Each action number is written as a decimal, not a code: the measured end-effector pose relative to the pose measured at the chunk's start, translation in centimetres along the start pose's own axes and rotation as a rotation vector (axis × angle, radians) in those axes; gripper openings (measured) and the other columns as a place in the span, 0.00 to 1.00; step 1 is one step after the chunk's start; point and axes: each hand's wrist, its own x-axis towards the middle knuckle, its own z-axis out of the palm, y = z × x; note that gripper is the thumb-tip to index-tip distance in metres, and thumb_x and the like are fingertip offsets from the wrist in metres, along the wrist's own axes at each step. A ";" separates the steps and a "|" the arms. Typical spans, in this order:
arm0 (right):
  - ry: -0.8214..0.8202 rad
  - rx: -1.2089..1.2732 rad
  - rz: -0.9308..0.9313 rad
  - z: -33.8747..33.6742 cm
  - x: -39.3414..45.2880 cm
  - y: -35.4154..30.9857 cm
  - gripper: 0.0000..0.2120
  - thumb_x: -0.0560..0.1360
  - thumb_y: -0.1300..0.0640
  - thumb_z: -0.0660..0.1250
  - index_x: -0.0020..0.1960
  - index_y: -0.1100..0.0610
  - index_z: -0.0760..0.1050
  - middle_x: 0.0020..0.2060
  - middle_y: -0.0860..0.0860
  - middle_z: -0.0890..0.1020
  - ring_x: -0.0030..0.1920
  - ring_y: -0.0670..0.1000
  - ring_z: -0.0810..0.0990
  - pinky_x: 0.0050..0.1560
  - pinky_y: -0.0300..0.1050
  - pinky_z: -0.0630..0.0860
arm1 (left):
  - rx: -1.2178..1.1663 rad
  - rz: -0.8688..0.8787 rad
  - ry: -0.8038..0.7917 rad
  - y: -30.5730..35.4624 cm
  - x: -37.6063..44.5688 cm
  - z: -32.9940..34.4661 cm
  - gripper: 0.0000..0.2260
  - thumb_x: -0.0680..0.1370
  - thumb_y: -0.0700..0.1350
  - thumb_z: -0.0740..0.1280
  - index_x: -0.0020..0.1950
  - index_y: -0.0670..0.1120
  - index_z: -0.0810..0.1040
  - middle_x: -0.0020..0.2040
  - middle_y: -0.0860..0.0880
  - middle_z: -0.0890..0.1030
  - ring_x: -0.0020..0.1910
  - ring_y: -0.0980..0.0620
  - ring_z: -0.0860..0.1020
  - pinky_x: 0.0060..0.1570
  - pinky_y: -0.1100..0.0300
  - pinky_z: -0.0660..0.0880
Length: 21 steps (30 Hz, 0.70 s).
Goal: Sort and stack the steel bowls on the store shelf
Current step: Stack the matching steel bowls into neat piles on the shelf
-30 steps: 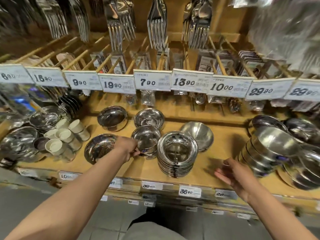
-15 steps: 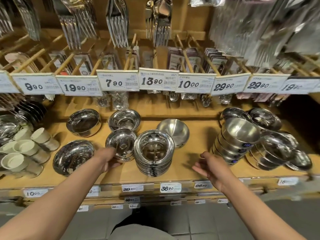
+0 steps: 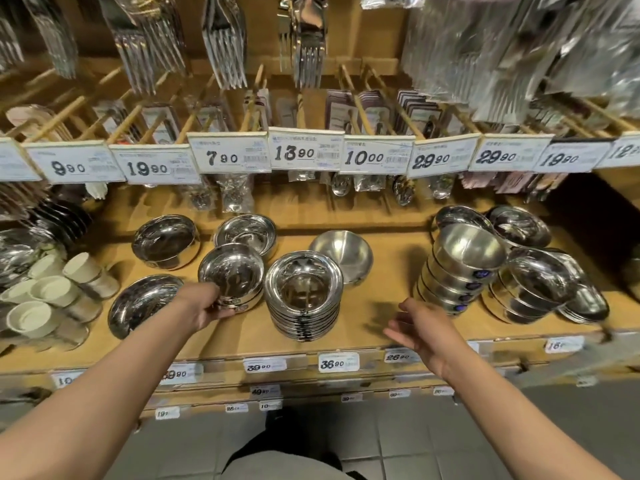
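Observation:
Steel bowls stand on the wooden shelf (image 3: 381, 327). My left hand (image 3: 202, 304) grips the near rim of a small stack of shiny bowls (image 3: 231, 271). To its right stands a taller stack of wide-rimmed bowls (image 3: 304, 299), and behind that lies a single matte bowl (image 3: 341, 254). Two more bowls (image 3: 165, 240) (image 3: 246, 232) sit at the back and a shallow one (image 3: 143, 304) lies by my left wrist. My right hand (image 3: 420, 329) hovers open over the shelf front, just left of a leaning stack of deep bowls (image 3: 462, 268).
More bowl stacks (image 3: 540, 292) crowd the right end. White cups (image 3: 52, 296) lie on their sides at the left. Price tags (image 3: 304, 152) hang on pegs above, with packed forks (image 3: 308, 39) higher up. Labels line the shelf's front edge (image 3: 337, 363).
The view has swung right. My left hand keeps its grip on the small bowl stack. My right hand has moved up and right, nearer to the leaning stack of deep bowls.

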 end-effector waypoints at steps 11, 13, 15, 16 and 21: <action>-0.124 -0.043 -0.217 4.5 -4.6 -4.7 0.05 0.80 0.62 0.65 0.48 0.61 0.78 0.38 0.54 0.83 0.36 0.46 0.84 0.35 0.41 0.83 | -0.060 0.137 -0.031 4.7 -8.3 -4.2 0.04 0.81 0.34 0.64 0.47 0.36 0.73 0.48 0.34 0.79 0.34 0.41 0.84 0.21 0.60 0.79; -0.195 -0.090 -0.270 6.1 -6.7 -5.3 0.06 0.80 0.60 0.66 0.48 0.58 0.82 0.38 0.51 0.86 0.39 0.46 0.85 0.36 0.42 0.83 | -0.060 0.137 -0.097 5.3 -9.6 -4.7 0.02 0.80 0.32 0.64 0.48 0.35 0.74 0.46 0.35 0.80 0.32 0.42 0.85 0.21 0.60 0.79; -0.296 -0.151 -0.276 7.8 -8.9 -5.2 0.07 0.80 0.57 0.68 0.56 0.56 0.82 0.47 0.53 0.86 0.46 0.48 0.86 0.39 0.42 0.83 | -0.037 0.122 -0.181 5.8 -10.8 -4.5 0.03 0.79 0.31 0.64 0.52 0.34 0.77 0.44 0.35 0.84 0.34 0.42 0.86 0.24 0.58 0.81; -0.332 -0.184 -0.262 8.6 -9.9 -5.0 0.10 0.80 0.55 0.68 0.61 0.55 0.81 0.53 0.53 0.85 0.52 0.49 0.85 0.40 0.43 0.83 | -0.018 0.115 -0.222 6.0 -11.4 -4.2 0.05 0.79 0.30 0.64 0.53 0.34 0.77 0.41 0.36 0.86 0.35 0.42 0.86 0.27 0.56 0.82; -0.445 -0.260 -0.244 11.0 -13.4 -3.9 0.27 0.76 0.45 0.72 0.73 0.43 0.70 0.65 0.48 0.80 0.66 0.51 0.79 0.52 0.52 0.84 | 0.162 0.088 -0.492 5.8 -14.5 -1.1 0.12 0.79 0.30 0.64 0.62 0.37 0.74 0.47 0.34 0.86 0.43 0.40 0.87 0.38 0.50 0.84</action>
